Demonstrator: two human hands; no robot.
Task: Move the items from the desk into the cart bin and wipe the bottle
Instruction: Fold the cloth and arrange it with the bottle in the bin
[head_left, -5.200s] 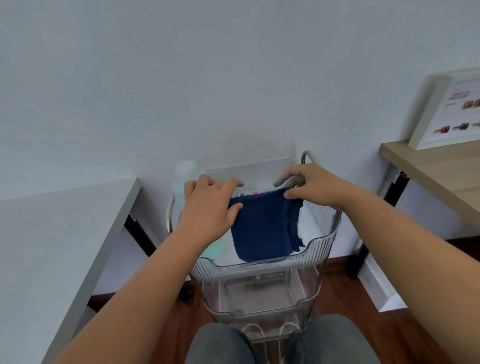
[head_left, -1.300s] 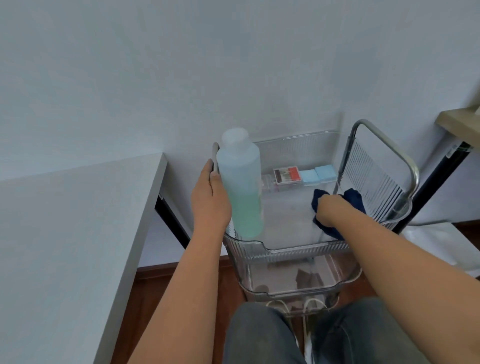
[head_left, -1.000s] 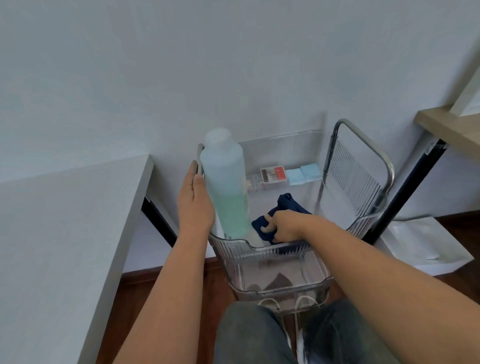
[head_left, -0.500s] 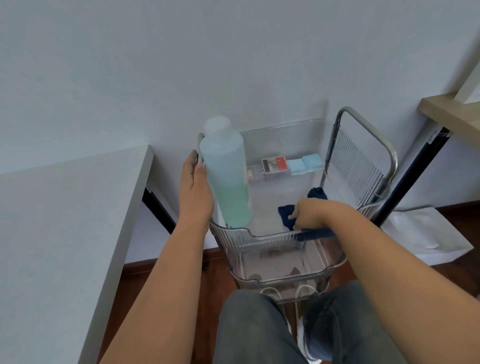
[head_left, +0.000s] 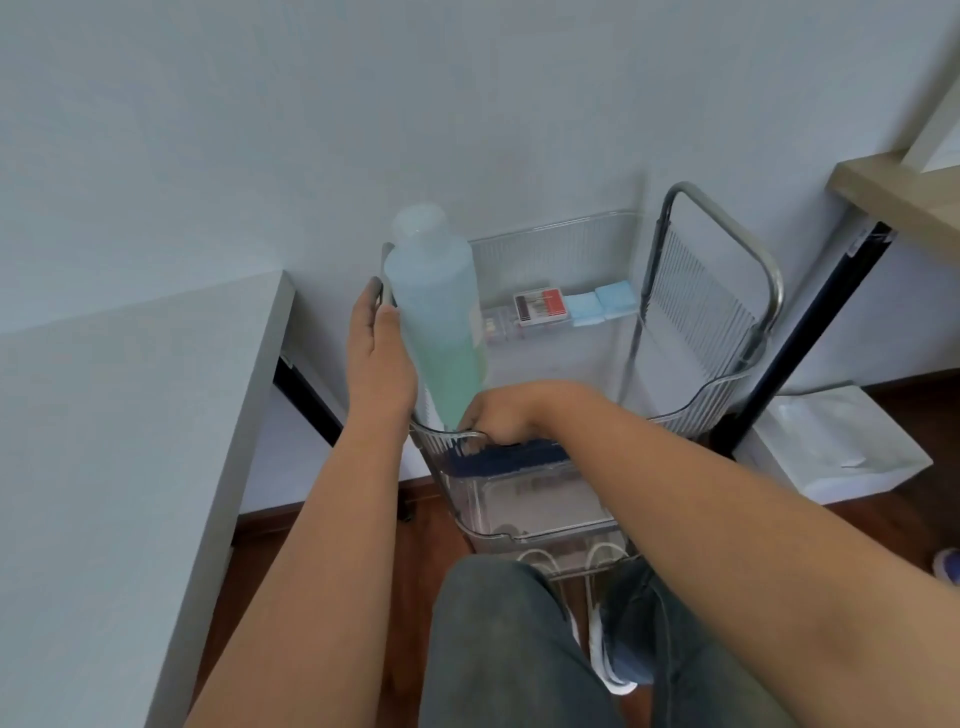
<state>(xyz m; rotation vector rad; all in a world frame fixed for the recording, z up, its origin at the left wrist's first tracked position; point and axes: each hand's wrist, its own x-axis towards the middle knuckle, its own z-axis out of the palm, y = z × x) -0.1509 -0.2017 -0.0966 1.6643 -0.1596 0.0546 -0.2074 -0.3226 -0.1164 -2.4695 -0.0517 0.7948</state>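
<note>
The left hand (head_left: 382, 364) is holding the bottle (head_left: 439, 317) upright at the left side of the cart bin (head_left: 696, 410), its grip lying flat along the bottle's side. The right hand (head_left: 501, 413) is closing its grip on the blue cloth (head_left: 506, 460), low in the bin's near corner by the bottle's bottom. A small red box (head_left: 539, 306) and blue pads (head_left: 600, 304) are lying at the far side of the bin.

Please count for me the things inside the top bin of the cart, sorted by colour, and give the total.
Top bin contents:
Pale green: 1, the bottle
Dark blue: 1, the cloth
Red and white: 1, the small box
Light blue: 2, the pads
Total: 5
</note>
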